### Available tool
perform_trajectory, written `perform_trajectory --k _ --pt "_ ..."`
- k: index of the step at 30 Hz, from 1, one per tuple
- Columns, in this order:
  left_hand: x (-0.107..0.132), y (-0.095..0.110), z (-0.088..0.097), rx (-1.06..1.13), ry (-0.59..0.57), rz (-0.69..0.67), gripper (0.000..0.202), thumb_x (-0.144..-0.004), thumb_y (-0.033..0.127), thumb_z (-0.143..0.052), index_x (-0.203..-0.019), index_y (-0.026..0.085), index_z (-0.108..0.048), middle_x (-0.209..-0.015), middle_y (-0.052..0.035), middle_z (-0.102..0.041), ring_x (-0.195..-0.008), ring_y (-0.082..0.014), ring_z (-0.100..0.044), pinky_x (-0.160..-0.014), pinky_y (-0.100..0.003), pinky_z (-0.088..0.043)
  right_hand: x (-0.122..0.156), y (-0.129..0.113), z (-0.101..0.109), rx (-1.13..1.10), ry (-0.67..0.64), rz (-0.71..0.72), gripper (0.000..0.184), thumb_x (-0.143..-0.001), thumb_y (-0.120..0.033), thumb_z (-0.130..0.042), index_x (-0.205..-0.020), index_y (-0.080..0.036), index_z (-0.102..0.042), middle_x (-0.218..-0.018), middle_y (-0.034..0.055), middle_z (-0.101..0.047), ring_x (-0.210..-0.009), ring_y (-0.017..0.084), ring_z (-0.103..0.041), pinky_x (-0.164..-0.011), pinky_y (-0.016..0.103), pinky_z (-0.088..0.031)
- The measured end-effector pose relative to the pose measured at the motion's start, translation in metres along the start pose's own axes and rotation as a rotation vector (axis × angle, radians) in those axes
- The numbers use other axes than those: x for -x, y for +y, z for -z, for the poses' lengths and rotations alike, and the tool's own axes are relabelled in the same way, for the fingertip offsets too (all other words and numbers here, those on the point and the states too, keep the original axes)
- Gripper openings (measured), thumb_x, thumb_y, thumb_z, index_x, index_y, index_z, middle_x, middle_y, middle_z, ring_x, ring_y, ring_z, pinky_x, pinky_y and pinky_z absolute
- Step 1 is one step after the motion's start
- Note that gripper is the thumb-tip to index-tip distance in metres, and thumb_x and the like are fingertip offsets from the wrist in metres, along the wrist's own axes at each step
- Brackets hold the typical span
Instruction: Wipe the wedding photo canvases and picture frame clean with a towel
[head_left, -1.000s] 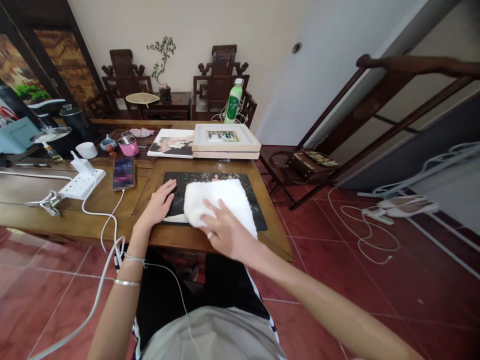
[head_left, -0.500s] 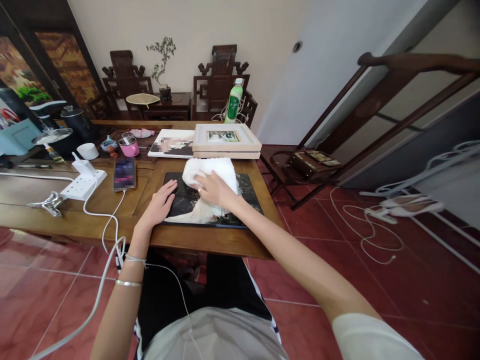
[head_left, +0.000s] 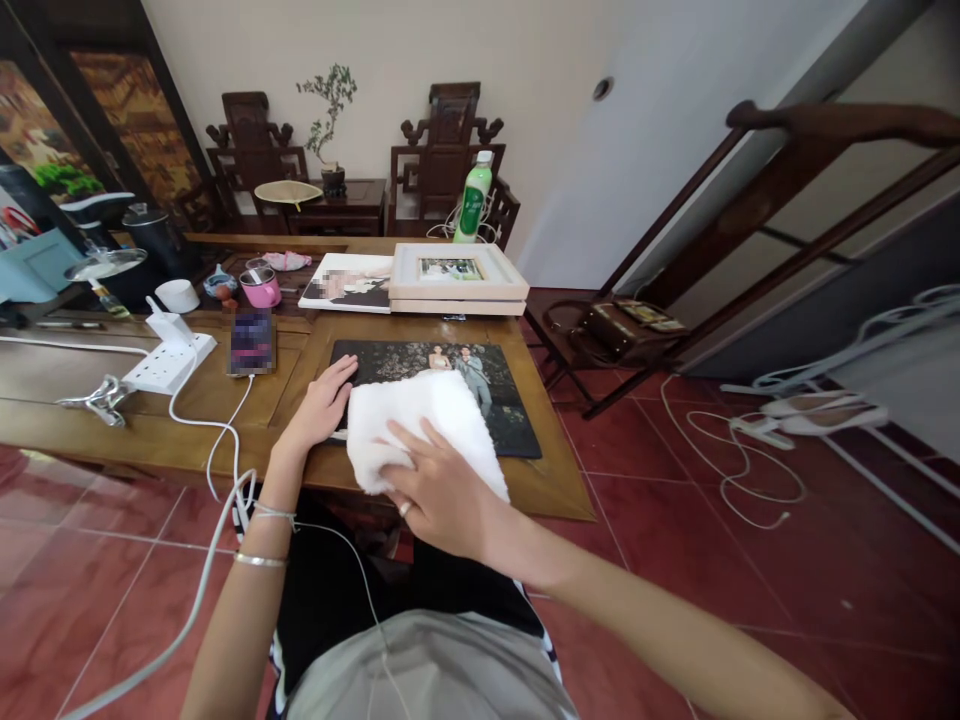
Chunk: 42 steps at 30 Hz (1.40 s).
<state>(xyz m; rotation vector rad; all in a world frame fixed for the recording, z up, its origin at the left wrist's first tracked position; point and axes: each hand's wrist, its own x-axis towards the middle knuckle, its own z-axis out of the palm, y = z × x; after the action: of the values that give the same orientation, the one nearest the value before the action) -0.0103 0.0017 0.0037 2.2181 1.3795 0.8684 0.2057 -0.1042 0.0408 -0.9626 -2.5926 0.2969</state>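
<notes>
A dark photo panel (head_left: 514,400) showing two people lies flat on the wooden table, near its front edge. My left hand (head_left: 324,403) rests on the panel's left edge with its fingers stretched out. A folded white cloth (head_left: 450,420) covers the lower middle of the panel and reaches over the near edge. My right hand (head_left: 431,480), with a ring on one finger, grips and presses this cloth from above. The lower part of the picture is hidden beneath the cloth and hand.
Behind the panel lie stacked light frames (head_left: 457,285) and a white-edged photo (head_left: 345,282). A green bottle (head_left: 472,200) stands at the back. To the left are a phone (head_left: 252,343), a power strip (head_left: 169,362), cables and a pink cup (head_left: 260,288). A wooden chair (head_left: 637,320) stands to the right.
My right hand has drawn the cloth toward me, from the panel's far part to its near edge, uncovering the two pictured people. My left hand has stayed on the left edge.
</notes>
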Motion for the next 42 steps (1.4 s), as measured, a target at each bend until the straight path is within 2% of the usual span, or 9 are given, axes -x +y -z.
perform_trajectory --k 5,11,13,17,23,26,31,37,42 --pt "0.000 -0.002 -0.001 -0.007 0.002 0.002 0.044 -0.095 0.028 -0.036 -0.135 0.017 -0.051 -0.148 -0.0103 -0.044 -0.140 -0.0219 -0.036 -0.116 -0.046 -0.025 0.014 0.042 0.015 0.038 0.099 -0.159 0.025 -0.089 -0.016 -0.043 -0.098 -0.018 -0.066 -0.117 0.0131 -0.067 -0.130 0.027 -0.047 -0.111 0.049 -0.029" --pt "-0.001 -0.003 -0.003 -0.012 0.020 -0.012 0.044 -0.094 0.028 -0.037 -0.134 0.018 -0.053 -0.146 -0.0098 -0.046 -0.139 -0.0224 -0.037 -0.116 -0.046 -0.027 -0.019 0.076 0.025 0.187 0.159 -0.613 0.029 -0.092 -0.021 -0.039 -0.099 -0.014 -0.066 -0.109 0.0196 -0.068 -0.113 0.037 -0.057 -0.096 0.054 -0.039" --pt "-0.001 -0.001 -0.003 -0.002 0.042 -0.013 0.043 -0.094 0.029 -0.038 -0.132 0.016 -0.054 -0.145 -0.0108 -0.047 -0.138 -0.0226 -0.039 -0.115 -0.046 -0.027 -0.036 0.069 0.020 0.192 0.145 -0.577 0.032 -0.093 -0.022 -0.038 -0.105 -0.013 -0.066 -0.111 0.0205 -0.067 -0.116 0.038 -0.054 -0.097 0.056 -0.037" --pt "-0.001 0.008 0.000 0.076 0.154 -0.016 0.045 -0.097 0.036 -0.035 -0.129 0.013 -0.057 -0.141 -0.0122 -0.052 -0.133 -0.0216 -0.046 -0.115 -0.041 -0.030 -0.054 0.040 0.002 0.096 0.092 -0.246 0.029 -0.092 -0.021 -0.042 -0.109 -0.017 -0.066 -0.115 0.0155 -0.067 -0.131 0.033 -0.042 -0.106 0.058 -0.027" --pt "0.003 0.019 0.004 0.128 0.251 0.009 0.054 -0.099 0.045 -0.023 -0.131 0.016 -0.056 -0.138 -0.0086 -0.055 -0.129 -0.0200 -0.050 -0.113 -0.039 -0.033 -0.021 0.010 0.004 -0.140 -0.010 0.115 0.020 -0.085 -0.013 -0.051 -0.093 -0.018 -0.069 -0.116 0.0130 -0.068 -0.134 0.024 -0.041 -0.115 0.050 -0.021" --pt "0.002 0.017 0.002 0.091 0.196 0.000 0.054 -0.099 0.046 -0.025 -0.130 0.014 -0.057 -0.138 -0.0104 -0.055 -0.130 -0.0203 -0.049 -0.113 -0.039 -0.034 0.007 0.015 0.017 -0.215 -0.037 0.087 0.022 -0.088 -0.014 -0.048 -0.096 -0.021 -0.068 -0.121 0.0075 -0.066 -0.129 0.023 -0.048 -0.115 0.048 -0.025" --pt "0.000 0.011 -0.002 0.004 0.113 -0.024 0.046 -0.096 0.039 -0.039 -0.127 0.013 -0.060 -0.138 -0.0121 -0.054 -0.130 -0.0226 -0.050 -0.113 -0.041 -0.034 0.028 0.048 0.031 -0.220 0.034 -0.276 0.025 -0.093 -0.028 -0.044 -0.089 -0.023 -0.068 -0.107 0.0058 -0.070 -0.129 0.031 -0.047 -0.103 0.048 -0.040" --pt "0.001 0.010 -0.002 -0.007 0.095 -0.042 0.040 -0.094 0.030 -0.042 -0.124 0.014 -0.062 -0.137 -0.0110 -0.056 -0.131 -0.0224 -0.048 -0.114 -0.042 -0.034 -0.027 0.091 0.028 -0.424 0.220 -0.528 0.032 -0.091 -0.041 -0.044 -0.092 -0.020 -0.069 -0.109 0.0063 -0.070 -0.115 0.031 -0.057 -0.098 0.045 -0.042" --pt "0.001 0.006 -0.002 -0.004 0.093 -0.043 0.040 -0.092 0.029 -0.043 -0.124 0.016 -0.062 -0.138 -0.0100 -0.055 -0.131 -0.0231 -0.049 -0.114 -0.044 -0.034 -0.112 0.097 0.010 -0.529 0.207 -0.476 0.040 -0.090 -0.038 -0.049 -0.123 -0.020 -0.062 -0.137 0.0082 -0.056 -0.128 0.026 -0.048 -0.107 0.041 -0.033"
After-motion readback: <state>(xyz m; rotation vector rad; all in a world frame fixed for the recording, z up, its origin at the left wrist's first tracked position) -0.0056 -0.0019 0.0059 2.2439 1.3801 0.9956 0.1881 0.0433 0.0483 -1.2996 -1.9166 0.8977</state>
